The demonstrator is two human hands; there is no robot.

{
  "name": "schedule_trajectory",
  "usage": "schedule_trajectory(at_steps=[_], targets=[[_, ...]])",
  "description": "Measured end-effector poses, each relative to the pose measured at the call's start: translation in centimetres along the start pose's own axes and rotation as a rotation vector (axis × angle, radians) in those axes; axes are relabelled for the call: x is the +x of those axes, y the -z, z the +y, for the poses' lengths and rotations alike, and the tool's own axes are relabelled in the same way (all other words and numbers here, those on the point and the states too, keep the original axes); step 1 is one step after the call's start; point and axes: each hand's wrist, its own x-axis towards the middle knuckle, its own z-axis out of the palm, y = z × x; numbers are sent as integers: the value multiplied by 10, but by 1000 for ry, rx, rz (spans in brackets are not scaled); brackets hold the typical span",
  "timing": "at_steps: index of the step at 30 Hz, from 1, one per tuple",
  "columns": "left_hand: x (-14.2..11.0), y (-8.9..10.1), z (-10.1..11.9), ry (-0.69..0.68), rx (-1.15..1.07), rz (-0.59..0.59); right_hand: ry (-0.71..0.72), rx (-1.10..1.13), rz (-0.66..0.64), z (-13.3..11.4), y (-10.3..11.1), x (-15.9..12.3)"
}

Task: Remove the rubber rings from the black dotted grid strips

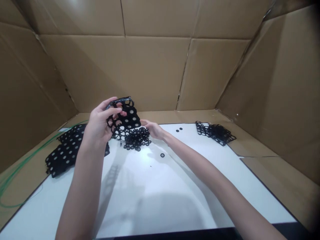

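Observation:
My left hand (100,116) holds up a black perforated sheet (130,116), its thumb and fingers closed around the upper left part. Large open holes show on that side, while small round holes fill the right part. At the sheet's lower right corner is my right hand (155,129), its fingertips closed on the edge and partly hidden. Just below, a pile of small black rings (137,137) lies on the white table. One loose ring (162,155) rests apart from the pile, nearer to me.
Several black sheets with small holes (65,154) are stacked at the left. Black open-mesh pieces (217,132) lie at the back right, with two small black discs (179,129) nearby. Green strands (27,158) curve along the left edge. Cardboard walls (155,73) enclose the table (165,190).

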Motion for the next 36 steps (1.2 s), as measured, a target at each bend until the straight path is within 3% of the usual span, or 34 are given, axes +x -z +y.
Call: schedule_trajectory(at_steps=[3,6,8,11,14,20,23,27,30,32,36], targets=[[2,0,-4,11,12,0,-11,-150,8,0,18,-26],[4,1,-9,-13,17,3,14,-290,-23,6,28,-72],[6,1,-11,-19,2,16,138,-625,-168,13,28,-107],[8,0,-14,-15,-35,42,301,-801,-178,24,22,-140],[9,-4,-19,23,-53,47,319,-801,-94,26,12,-132],[7,-15,-33,214,-84,-14,272,-637,163,4,-14,-52],[6,-18,-40,228,-72,-33,223,-512,302,-10,-11,-37],[4,-22,-49,228,-44,-65,169,-305,403,-34,18,-55],[0,-28,-56,232,-35,-92,171,129,279,-53,34,-80],[-5,-34,-61,229,-44,-119,192,165,261,-61,36,-94],[-14,-45,-72,282,-52,-181,280,6,376,-62,31,-107]])
